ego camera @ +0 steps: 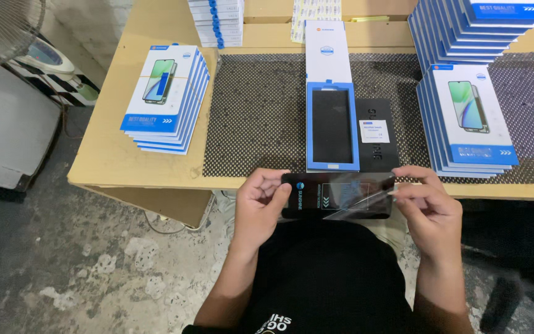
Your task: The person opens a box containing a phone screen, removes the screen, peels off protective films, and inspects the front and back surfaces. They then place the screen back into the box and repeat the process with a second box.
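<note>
Left hand [259, 201] clamped on dark phone screen [335, 195] at its 9 o'clock end. Right hand [426, 201] pinching clear film [366, 199] (partly lifted) at 3 o'clock. Open blue tray [332, 127] at 12 o'clock.

The person wears a black short-sleeved shirt [335, 278] with white printed lettering low on the front, near the bottom edge of the view. Both forearms are bare from the elbow down. The left hand [259, 201] and the right hand [429, 207] are bare too, with no gloves, and no watch or ring shows on either
</note>
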